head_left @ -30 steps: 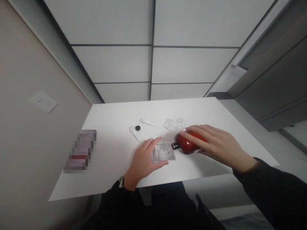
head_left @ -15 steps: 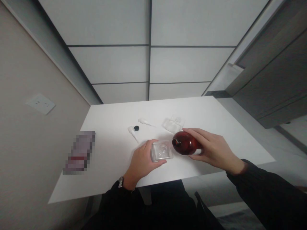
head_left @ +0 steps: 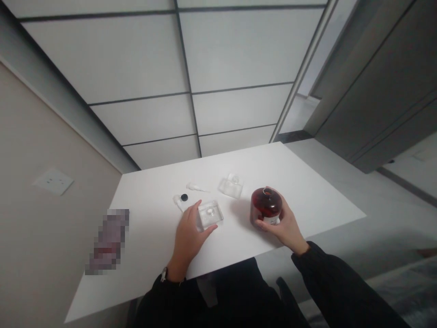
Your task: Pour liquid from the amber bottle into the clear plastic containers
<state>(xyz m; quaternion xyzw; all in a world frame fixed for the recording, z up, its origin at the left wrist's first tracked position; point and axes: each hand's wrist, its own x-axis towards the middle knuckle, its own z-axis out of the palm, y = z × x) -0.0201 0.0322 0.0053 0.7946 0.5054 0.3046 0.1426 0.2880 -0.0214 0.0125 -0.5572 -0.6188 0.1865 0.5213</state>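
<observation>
both gripping: left hand (head_left: 189, 233) clear container (head_left: 210, 215); right hand (head_left: 287, 225) red bottle (head_left: 260, 206) (upright now, earlier tipped)

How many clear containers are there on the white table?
2. One clear container is between the thumb and fingers of the left hand; the other container is farther back on the table, to its right.

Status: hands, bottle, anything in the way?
Left hand around clear container. Right hand gripping red bottle, upright, uncapped. Second clear container beyond, not between them.

deep red bottle (head_left: 256, 206), clear container (head_left: 210, 216), black cap (head_left: 184, 197), white tabletop (head_left: 146, 232), black sleeves (head_left: 337, 273), pale panels (head_left: 239, 50) gridded in dark lines
</observation>
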